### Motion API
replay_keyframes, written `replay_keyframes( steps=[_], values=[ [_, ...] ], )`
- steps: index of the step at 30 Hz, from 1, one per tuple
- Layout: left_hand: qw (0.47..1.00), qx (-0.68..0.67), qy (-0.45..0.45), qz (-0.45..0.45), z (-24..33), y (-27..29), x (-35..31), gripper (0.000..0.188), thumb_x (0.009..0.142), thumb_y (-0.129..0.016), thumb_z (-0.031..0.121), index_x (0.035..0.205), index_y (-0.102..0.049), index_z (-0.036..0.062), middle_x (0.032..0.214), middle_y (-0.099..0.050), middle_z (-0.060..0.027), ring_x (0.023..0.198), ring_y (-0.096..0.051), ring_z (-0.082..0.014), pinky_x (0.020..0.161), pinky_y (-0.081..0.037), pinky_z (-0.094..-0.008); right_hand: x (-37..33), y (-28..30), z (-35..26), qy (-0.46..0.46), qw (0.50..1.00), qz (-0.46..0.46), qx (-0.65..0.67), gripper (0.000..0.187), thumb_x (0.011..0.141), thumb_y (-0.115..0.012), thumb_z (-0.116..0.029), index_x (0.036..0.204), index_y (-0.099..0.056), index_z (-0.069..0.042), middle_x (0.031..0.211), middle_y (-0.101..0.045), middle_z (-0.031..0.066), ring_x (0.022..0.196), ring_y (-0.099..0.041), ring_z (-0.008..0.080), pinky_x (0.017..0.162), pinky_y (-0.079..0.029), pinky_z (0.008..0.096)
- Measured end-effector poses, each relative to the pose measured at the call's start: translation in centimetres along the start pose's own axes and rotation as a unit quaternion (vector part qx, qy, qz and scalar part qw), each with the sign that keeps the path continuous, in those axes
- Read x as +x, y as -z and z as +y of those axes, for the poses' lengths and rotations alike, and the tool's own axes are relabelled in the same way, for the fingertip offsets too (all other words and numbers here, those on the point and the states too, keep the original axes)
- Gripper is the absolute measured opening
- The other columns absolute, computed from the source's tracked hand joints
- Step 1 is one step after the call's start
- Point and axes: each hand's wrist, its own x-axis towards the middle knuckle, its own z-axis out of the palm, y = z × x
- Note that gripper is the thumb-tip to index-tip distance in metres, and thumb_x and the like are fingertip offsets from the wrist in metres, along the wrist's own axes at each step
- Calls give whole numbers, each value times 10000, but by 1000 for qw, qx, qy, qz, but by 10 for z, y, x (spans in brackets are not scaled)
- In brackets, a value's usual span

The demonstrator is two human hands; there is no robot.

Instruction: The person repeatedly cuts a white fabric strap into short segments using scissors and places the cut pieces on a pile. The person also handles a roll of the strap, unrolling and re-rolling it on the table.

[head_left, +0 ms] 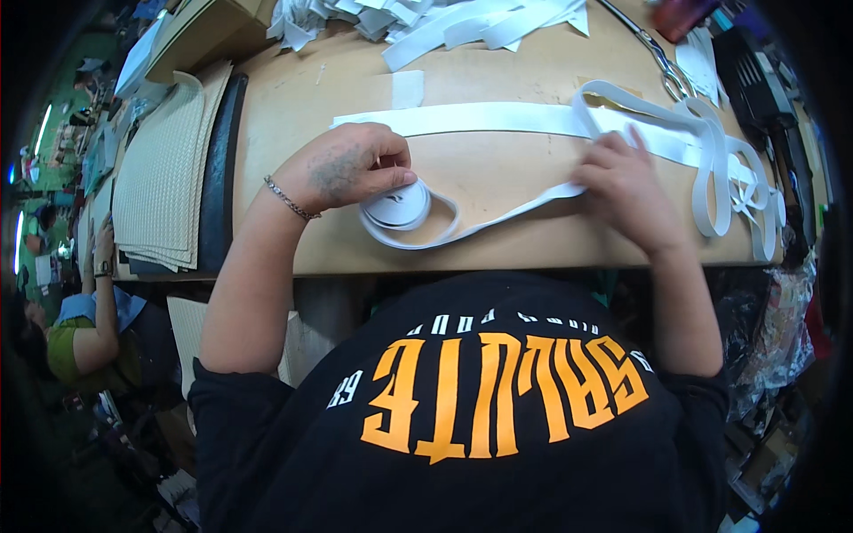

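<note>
A roll of flat white elastic tape stands near the table's front edge, left of centre. My left hand pinches the top of the roll between thumb and fingers. From the roll a loose length sags and runs right to my right hand, whose fingers close on it; this hand is smeared by motion. Behind both hands a wide white strip lies flat across the table. On the right, more tape loops up and falls in tangled coils.
Scissors lie at the back right, near a black slotted tool. White scraps pile at the back. Textured beige sheets and a cardboard box sit on the left. Another person's arm shows at far left.
</note>
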Motion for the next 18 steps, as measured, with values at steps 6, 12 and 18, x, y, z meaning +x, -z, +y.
replay_keyframes(
  steps=[6, 12, 18],
  values=[
    [985, -76, 121, 95, 8, -20, -20, 264, 864, -633, 226, 1018, -578, 19, 614, -548, -56, 546, -529, -153, 544, -443, -294, -26, 18, 68, -115, 984, 46, -131, 121, 753, -553, -3, 771, -625, -99, 846, -581, 20, 1010, -531, 232, 1039, -281, 568],
    [962, 46, -40, 267, 1, -23, -32, 460, 705, -770, 317, 1052, -592, 71, 1085, -572, -131, 994, -550, -280, 802, -455, -369, -17, 26, 48, -54, 996, 61, -28, 553, 649, -581, 25, 1177, -569, -138, 1225, -518, 93, 1158, -456, 300, 1025, -306, 491],
    [958, 221, -139, 122, 30, -26, -26, 461, 639, -787, 388, 1057, -651, 251, 1238, -517, 6, 1214, -436, -235, 938, -377, -439, 14, -11, -65, 63, 992, 37, 102, 328, 721, -709, -137, 1027, -590, -138, 955, -543, 28, 1080, -494, 234, 1074, -254, 535]
  ],
)
